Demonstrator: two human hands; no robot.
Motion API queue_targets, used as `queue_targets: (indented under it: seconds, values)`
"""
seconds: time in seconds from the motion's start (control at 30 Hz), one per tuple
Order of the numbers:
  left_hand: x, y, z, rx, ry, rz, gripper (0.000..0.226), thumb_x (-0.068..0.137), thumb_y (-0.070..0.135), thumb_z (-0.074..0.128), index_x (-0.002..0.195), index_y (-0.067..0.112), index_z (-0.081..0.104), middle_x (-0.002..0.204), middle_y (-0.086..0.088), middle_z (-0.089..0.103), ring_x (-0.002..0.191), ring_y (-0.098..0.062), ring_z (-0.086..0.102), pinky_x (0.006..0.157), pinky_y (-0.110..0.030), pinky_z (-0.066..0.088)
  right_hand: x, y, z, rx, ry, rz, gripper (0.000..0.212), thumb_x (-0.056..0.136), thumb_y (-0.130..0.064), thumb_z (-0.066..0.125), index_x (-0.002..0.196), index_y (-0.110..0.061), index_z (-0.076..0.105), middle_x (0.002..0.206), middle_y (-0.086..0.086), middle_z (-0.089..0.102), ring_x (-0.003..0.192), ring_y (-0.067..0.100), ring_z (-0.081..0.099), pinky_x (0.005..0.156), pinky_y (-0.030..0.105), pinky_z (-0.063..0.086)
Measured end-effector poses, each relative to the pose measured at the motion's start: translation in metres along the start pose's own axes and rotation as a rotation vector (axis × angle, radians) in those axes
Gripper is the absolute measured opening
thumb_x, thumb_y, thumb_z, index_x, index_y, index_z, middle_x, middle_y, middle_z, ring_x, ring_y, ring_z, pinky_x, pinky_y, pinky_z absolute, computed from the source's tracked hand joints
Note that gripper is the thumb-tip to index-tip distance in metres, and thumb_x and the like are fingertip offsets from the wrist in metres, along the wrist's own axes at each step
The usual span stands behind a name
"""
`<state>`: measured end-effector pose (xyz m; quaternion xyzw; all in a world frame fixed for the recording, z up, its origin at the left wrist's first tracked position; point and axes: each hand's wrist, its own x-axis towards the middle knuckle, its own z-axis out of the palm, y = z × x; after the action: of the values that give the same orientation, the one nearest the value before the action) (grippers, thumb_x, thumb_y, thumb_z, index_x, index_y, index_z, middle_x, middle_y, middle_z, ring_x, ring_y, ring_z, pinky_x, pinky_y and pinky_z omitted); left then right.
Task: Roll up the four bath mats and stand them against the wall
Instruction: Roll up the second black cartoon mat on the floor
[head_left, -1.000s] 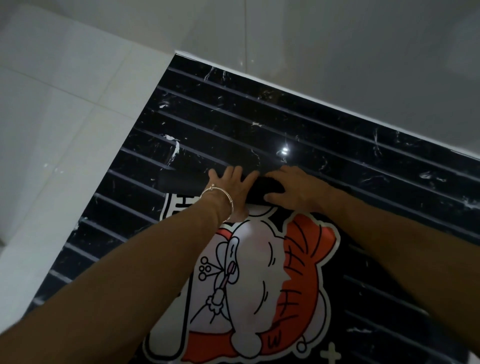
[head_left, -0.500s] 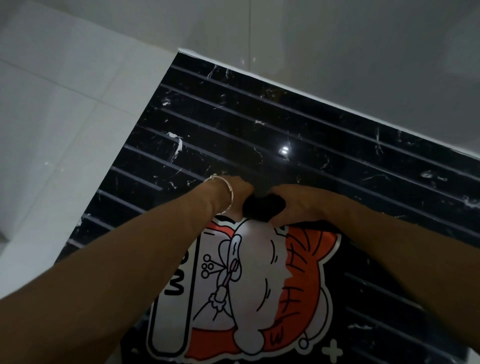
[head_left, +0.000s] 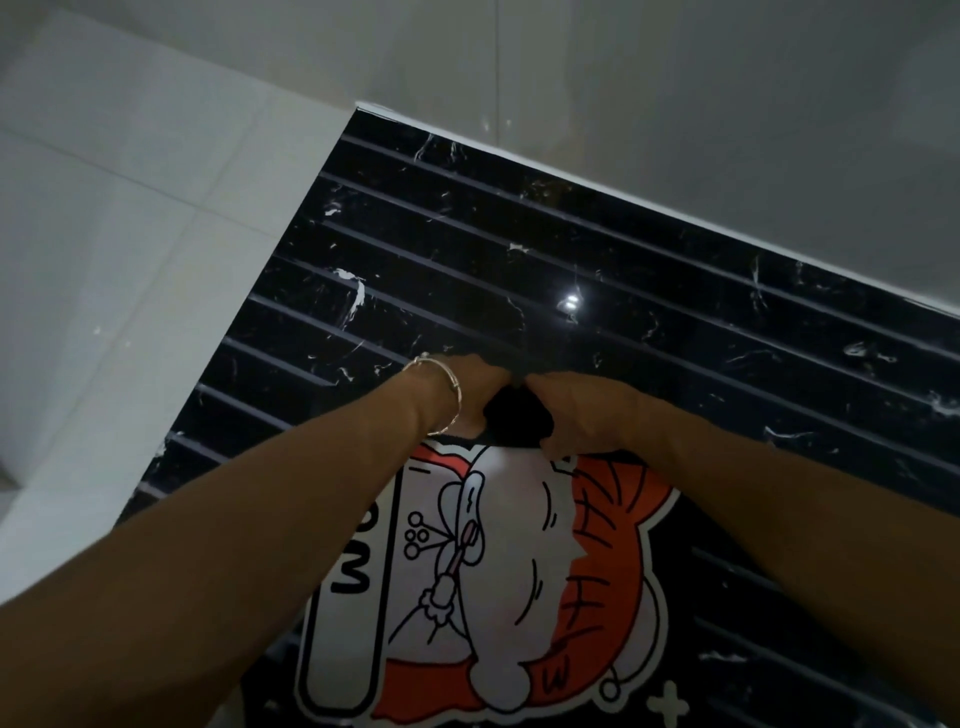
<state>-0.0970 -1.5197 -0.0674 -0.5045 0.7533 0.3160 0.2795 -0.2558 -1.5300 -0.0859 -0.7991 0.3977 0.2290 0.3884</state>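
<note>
1. The bath mat (head_left: 519, 571) lay flat on the black floor (head_left: 649, 291), with its print of a white and orange cartoon figure facing up and its near end running out of sight below
2. Its far end was wound into a tight dark roll (head_left: 517, 418), which sat just beyond the top of the printed figure
3. The left hand (head_left: 467, 395), with a thin bracelet (head_left: 449, 387) round the wrist, was clamped on the left part of that roll, its fingers (head_left: 491, 376) curled down over it
4. The right hand (head_left: 582, 415) gripped the roll just beside it, its fingers bent over the top and the thumb tucked at the near edge against the print
5. The knuckles of the two hands almost met above the roll, and a short stretch of it showed dark between them
6. Both forearms (head_left: 234, 571) reached in from the lower corners, bare to the edge of view
7. Pale grooves (head_left: 467, 218) ran in parallel lines across the white-veined black floor, and a spot of light (head_left: 571, 303) glinted beyond the hands
8. White tiles (head_left: 130, 260) lay to the left of the black floor and glossy grey tiling (head_left: 675, 104) lay past its far edge; I could not tell whether that was wall or floor
</note>
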Motion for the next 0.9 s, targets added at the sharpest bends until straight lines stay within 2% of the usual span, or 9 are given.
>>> queue_targets:
  seconds: [0.1,0.23,0.3,0.4,0.47,0.57,0.7,0.8,0.9]
  values:
    - [-0.001,0.001,-0.002,0.114,0.233,0.003,0.039,0.089,0.030,0.054,0.125,0.019,0.044,0.119,-0.005,0.056,0.107,-0.026,0.057,0.085,-0.040,0.045,-0.002,0.003,-0.010,-0.077,0.137,0.026,0.039,0.080,-0.022,0.067,0.113,-0.018,0.045,0.113,0.006,0.056,0.091,0.017,0.049,0.079,0.030,0.042]
    - [0.008,-0.001,-0.008,0.165,0.498,-0.033,0.048,0.091,0.022,0.052,0.136,0.019,0.035,0.129,-0.011,0.045,0.116,-0.030,0.049,0.088,-0.043,0.046,-0.002,0.013,-0.022,-0.300,0.464,0.046,0.046,0.084,-0.025,0.061,0.126,-0.017,0.043,0.125,0.009,0.051,0.113,0.025,0.049,0.092,0.039,0.041]
    - [0.014,-0.001,-0.007,0.181,0.483,-0.068,0.057,0.091,0.018,0.053,0.142,0.020,0.028,0.136,-0.014,0.039,0.123,-0.032,0.043,0.098,-0.048,0.042,0.000,0.017,-0.024,-0.284,0.428,0.079,0.059,0.087,-0.034,0.058,0.138,-0.019,0.036,0.135,0.010,0.044,0.124,0.027,0.042,0.102,0.042,0.035]
    - [0.017,0.004,0.005,0.212,0.373,-0.109,0.071,0.092,0.016,0.050,0.150,0.021,0.009,0.150,-0.015,0.025,0.138,-0.033,0.026,0.112,-0.054,0.024,-0.001,0.020,-0.027,-0.147,0.259,0.104,0.069,0.093,-0.049,0.045,0.150,-0.021,0.018,0.152,0.009,0.028,0.136,0.027,0.028,0.112,0.043,0.021]
    - [0.017,0.004,0.014,0.221,0.347,-0.123,0.077,0.092,0.015,0.049,0.151,0.020,-0.001,0.155,-0.016,0.014,0.143,-0.032,0.014,0.114,-0.056,0.018,-0.003,0.022,-0.031,-0.072,0.238,0.090,0.066,0.095,-0.047,0.043,0.151,-0.020,0.019,0.153,0.008,0.027,0.137,0.025,0.027,0.112,0.041,0.021]
    - [0.017,0.005,0.017,0.181,0.323,-0.125,0.083,0.091,0.020,0.052,0.150,0.019,-0.006,0.157,-0.015,0.005,0.145,-0.031,0.008,0.114,-0.056,0.017,-0.006,0.022,-0.032,-0.060,0.271,0.073,0.060,0.094,-0.043,0.050,0.145,-0.018,0.030,0.143,0.011,0.039,0.129,0.025,0.037,0.105,0.037,0.031]
    - [0.012,0.000,0.007,0.164,0.308,-0.089,0.077,0.091,0.038,0.045,0.151,0.021,-0.001,0.155,-0.012,0.015,0.141,-0.030,0.020,0.111,-0.051,0.025,-0.001,0.020,-0.029,-0.167,0.311,0.063,0.062,0.091,-0.040,0.056,0.144,-0.020,0.030,0.139,0.011,0.041,0.125,0.026,0.040,0.102,0.039,0.036]
    - [0.010,-0.002,0.002,0.257,0.395,-0.083,0.076,0.089,0.036,0.051,0.149,0.020,0.009,0.143,-0.011,0.033,0.128,-0.030,0.036,0.103,-0.047,0.033,0.003,0.017,-0.027,-0.215,0.324,0.056,0.072,0.086,-0.038,0.062,0.146,-0.023,0.025,0.140,0.011,0.038,0.126,0.027,0.038,0.103,0.041,0.038]
    - [0.010,0.001,0.001,0.246,0.382,-0.102,0.071,0.084,0.033,0.061,0.144,0.021,0.024,0.135,-0.012,0.037,0.123,-0.031,0.038,0.100,-0.048,0.034,0.003,0.015,-0.022,-0.213,0.311,0.043,0.072,0.081,-0.039,0.065,0.143,-0.025,0.031,0.135,0.009,0.039,0.123,0.025,0.038,0.101,0.041,0.040]
